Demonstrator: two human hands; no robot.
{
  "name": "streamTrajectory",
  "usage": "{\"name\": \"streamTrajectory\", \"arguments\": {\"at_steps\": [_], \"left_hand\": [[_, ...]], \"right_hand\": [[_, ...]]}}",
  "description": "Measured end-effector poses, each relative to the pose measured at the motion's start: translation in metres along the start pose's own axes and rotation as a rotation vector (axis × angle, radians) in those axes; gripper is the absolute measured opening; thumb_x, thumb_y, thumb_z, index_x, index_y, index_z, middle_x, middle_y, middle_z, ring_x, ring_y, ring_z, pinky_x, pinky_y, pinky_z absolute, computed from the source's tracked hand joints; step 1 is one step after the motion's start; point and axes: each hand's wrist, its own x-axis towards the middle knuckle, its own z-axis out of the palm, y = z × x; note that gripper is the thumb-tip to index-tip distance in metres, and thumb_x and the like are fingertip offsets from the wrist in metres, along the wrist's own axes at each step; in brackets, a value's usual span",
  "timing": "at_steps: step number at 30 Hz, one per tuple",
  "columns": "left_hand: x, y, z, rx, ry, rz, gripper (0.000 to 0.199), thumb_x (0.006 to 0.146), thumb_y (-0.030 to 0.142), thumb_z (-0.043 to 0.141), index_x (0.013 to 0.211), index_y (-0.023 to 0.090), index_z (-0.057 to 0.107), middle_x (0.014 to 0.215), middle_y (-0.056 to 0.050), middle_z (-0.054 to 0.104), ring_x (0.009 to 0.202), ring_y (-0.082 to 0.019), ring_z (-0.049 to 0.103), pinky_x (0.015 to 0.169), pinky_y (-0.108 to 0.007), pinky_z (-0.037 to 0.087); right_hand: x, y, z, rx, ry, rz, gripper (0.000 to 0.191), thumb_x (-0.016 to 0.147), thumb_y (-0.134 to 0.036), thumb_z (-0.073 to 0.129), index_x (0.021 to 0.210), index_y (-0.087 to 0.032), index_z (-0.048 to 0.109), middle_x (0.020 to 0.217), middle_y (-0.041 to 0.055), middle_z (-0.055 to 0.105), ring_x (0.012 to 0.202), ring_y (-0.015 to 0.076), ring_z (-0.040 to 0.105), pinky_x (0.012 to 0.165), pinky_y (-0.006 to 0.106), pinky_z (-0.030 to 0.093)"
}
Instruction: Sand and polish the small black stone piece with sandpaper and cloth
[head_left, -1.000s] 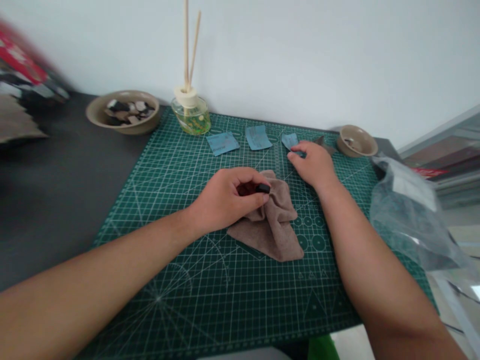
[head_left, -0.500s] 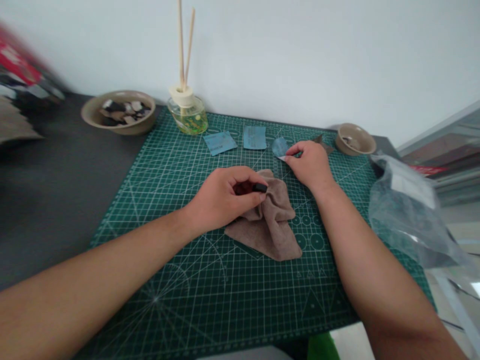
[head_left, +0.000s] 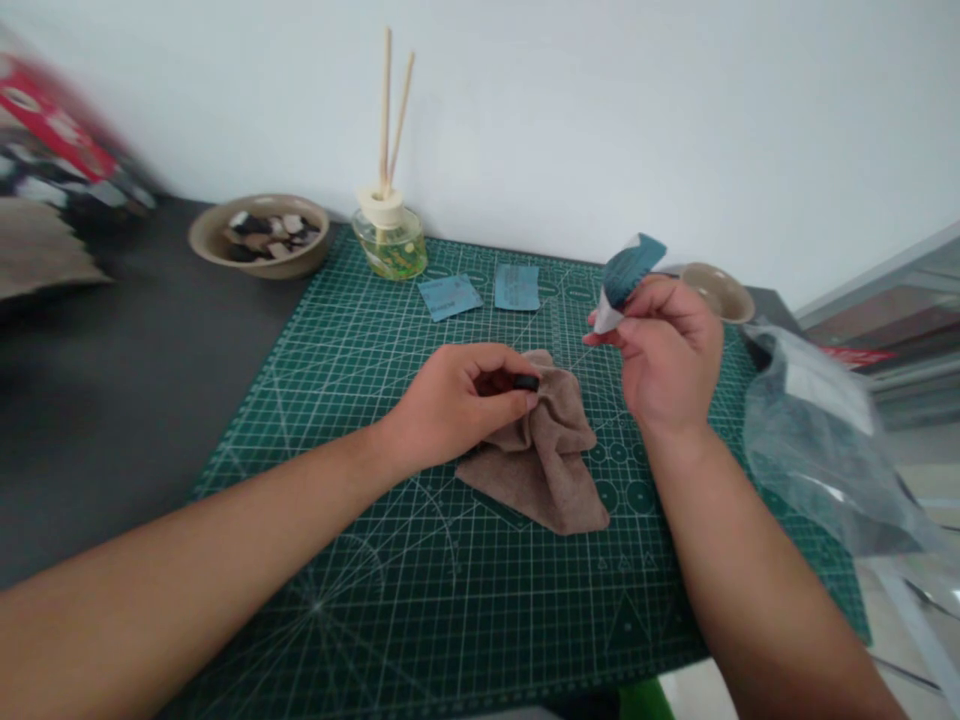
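Note:
A small black block (head_left: pixel 526 382) is pinched between the thumb and fingers of my left hand (head_left: pixel 457 405). That hand rests over the crumpled brown cloth (head_left: pixel 551 480) on the green cutting mat (head_left: pixel 390 640). To the right, my right hand (head_left: pixel 671 350) is raised above the mat, its thumb and fingers closed on a curled blue printed paper piece (head_left: pixel 630 268) with a pale underside. Two more blue printed papers, one tilted (head_left: pixel 450 297) and one nearly square (head_left: pixel 517 287), lie flat near the mat's back edge.
A reed diffuser (head_left: pixel 390 245) stands at the mat's back left, beside a brown bowl (head_left: pixel 202 235) of small black and pale pieces. Another brown bowl (head_left: pixel 724 290) sits behind my right hand. A clear plastic bag (head_left: pixel 825 450) hangs over the right edge. Brown paper (head_left: pixel 45 245) lies far left.
My right hand has lifted the blue paper off the mat and turned it upward. My left hand keeps the black block over the cloth. The view has shifted slightly.

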Motion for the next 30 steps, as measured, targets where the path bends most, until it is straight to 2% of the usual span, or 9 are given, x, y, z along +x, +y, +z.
{"name": "streamTrajectory", "arguments": {"at_steps": [2, 5, 7, 10, 14, 18, 22, 26, 30], "left_hand": [[0.001, 0.001, -0.001, -0.047, 0.007, -0.016, 0.017, 0.079, 0.025, 0.076, 0.092, 0.014, 0.077, 0.079, -0.002, 0.073, 0.069, -0.014, 0.064, 0.06, -0.023, 0.05], [0.002, 0.003, -0.001, -0.121, 0.034, -0.038, 0.017, 0.078, 0.025, 0.078, 0.091, 0.014, 0.076, 0.076, -0.001, 0.072, 0.065, -0.012, 0.061, 0.057, -0.022, 0.048], [0.002, 0.003, -0.001, -0.165, 0.055, -0.04, 0.016, 0.077, 0.023, 0.079, 0.09, 0.015, 0.076, 0.074, 0.0, 0.072, 0.063, -0.011, 0.06, 0.058, -0.022, 0.047], [0.003, 0.003, 0.0, -0.198, 0.074, -0.007, 0.014, 0.076, 0.021, 0.079, 0.088, 0.015, 0.076, 0.075, 0.0, 0.073, 0.064, -0.011, 0.061, 0.061, -0.022, 0.049], [0.002, 0.001, 0.0, -0.075, 0.09, 0.016, 0.009, 0.074, 0.021, 0.077, 0.077, 0.014, 0.073, 0.07, 0.001, 0.07, 0.063, -0.012, 0.06, 0.058, -0.022, 0.046], [0.0, 0.003, -0.001, 0.061, 0.082, 0.044, 0.007, 0.074, 0.019, 0.073, 0.078, 0.014, 0.073, 0.068, 0.001, 0.068, 0.062, -0.012, 0.058, 0.056, -0.022, 0.045], [-0.001, 0.008, -0.001, 0.126, 0.046, 0.035, 0.009, 0.075, 0.022, 0.073, 0.071, 0.014, 0.07, 0.063, 0.003, 0.063, 0.058, -0.01, 0.054, 0.052, -0.02, 0.042], [-0.001, 0.011, 0.0, 0.138, 0.046, 0.011, 0.012, 0.074, 0.023, 0.074, 0.068, 0.015, 0.068, 0.061, 0.003, 0.061, 0.057, -0.01, 0.053, 0.05, -0.02, 0.041], [0.0, 0.012, 0.001, 0.142, 0.045, 0.015, 0.011, 0.072, 0.022, 0.074, 0.067, 0.015, 0.068, 0.06, 0.004, 0.059, 0.057, -0.01, 0.051, 0.05, -0.02, 0.04]], "right_hand": [[-0.007, -0.007, 0.006, 0.103, -0.074, 0.096, 0.01, 0.07, -0.01, 0.063, 0.07, -0.021, 0.062, 0.097, 0.0009, 0.059, 0.075, 0.0168, 0.067, 0.056, 0.031, 0.058], [-0.011, -0.013, 0.01, 0.138, -0.183, 0.191, 0.01, 0.068, -0.01, 0.064, 0.069, -0.02, 0.061, 0.108, 0.0028, 0.065, 0.082, 0.018, 0.066, 0.054, 0.028, 0.056], [-0.011, -0.014, 0.009, 0.097, -0.254, 0.188, 0.012, 0.066, -0.009, 0.065, 0.067, -0.02, 0.062, 0.109, 0.003, 0.068, 0.092, 0.02, 0.065, 0.062, 0.029, 0.055], [-0.009, -0.015, 0.008, -0.007, -0.386, 0.177, 0.015, 0.064, -0.007, 0.067, 0.067, -0.021, 0.065, 0.101, 0.0019, 0.072, 0.102, 0.0211, 0.064, 0.081, 0.033, 0.054], [-0.009, -0.017, 0.008, -0.116, -0.524, 0.231, 0.013, 0.065, -0.009, 0.07, 0.071, -0.02, 0.067, 0.099, 0.0025, 0.069, 0.092, 0.0194, 0.064, 0.076, 0.031, 0.051], [-0.009, -0.018, 0.009, -0.11, -0.567, 0.227, 0.008, 0.074, -0.022, 0.076, 0.081, -0.02, 0.071, 0.097, 0.0029, 0.07, 0.092, 0.0195, 0.064, 0.074, 0.03, 0.052], [-0.01, -0.017, 0.011, -0.147, -0.572, 0.223, 0.013, 0.084, -0.034, 0.075, 0.086, -0.02, 0.073, 0.09, 0.0034, 0.071, 0.09, 0.0193, 0.065, 0.074, 0.03, 0.052], [-0.01, -0.014, 0.011, -0.244, -0.537, 0.201, 0.017, 0.078, -0.034, 0.081, 0.086, -0.021, 0.073, 0.089, 0.0027, 0.072, 0.086, 0.0188, 0.065, 0.073, 0.03, 0.052], [-0.009, -0.013, 0.012, -0.298, -0.509, 0.213, 0.015, 0.074, -0.026, 0.081, 0.085, -0.021, 0.072, 0.084, 0.0005, 0.072, 0.078, 0.0169, 0.064, 0.069, 0.03, 0.05]]}}
